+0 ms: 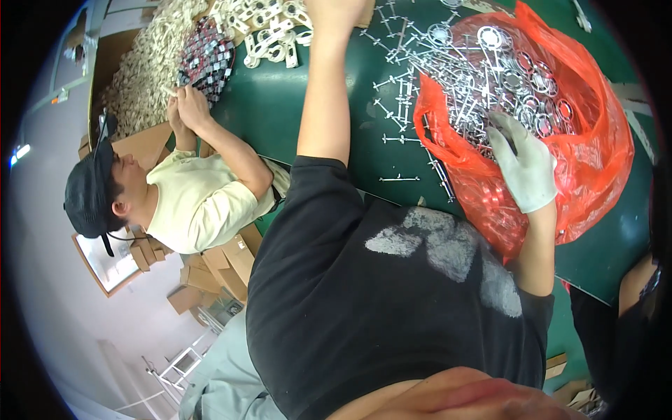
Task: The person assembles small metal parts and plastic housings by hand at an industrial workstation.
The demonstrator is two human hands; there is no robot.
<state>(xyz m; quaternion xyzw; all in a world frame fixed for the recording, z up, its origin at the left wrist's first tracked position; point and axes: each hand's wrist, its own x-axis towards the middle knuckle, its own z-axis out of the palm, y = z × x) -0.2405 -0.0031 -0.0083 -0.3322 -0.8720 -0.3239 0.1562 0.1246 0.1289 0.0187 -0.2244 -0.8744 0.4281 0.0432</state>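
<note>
Right hand (pixel 523 162), in a white glove, reaches into the red plastic bag (pixel 595 154) with fingers bent among the silver metal parts (pixel 483 63); whether it grips one cannot be told. Left hand (pixel 337 10) is cut off at the top edge, its state unclear, beside white plastic pieces (pixel 269 31) on the green surface (pixel 280 119). A co-worker's hands (pixel 185 105) work further left.

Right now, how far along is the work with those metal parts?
Done: some metal pieces lie spread on the green table. In hand: the gloved right hand is in the red bag, and the left hand reaches by the white parts. Left: the bag looks well filled.
</note>
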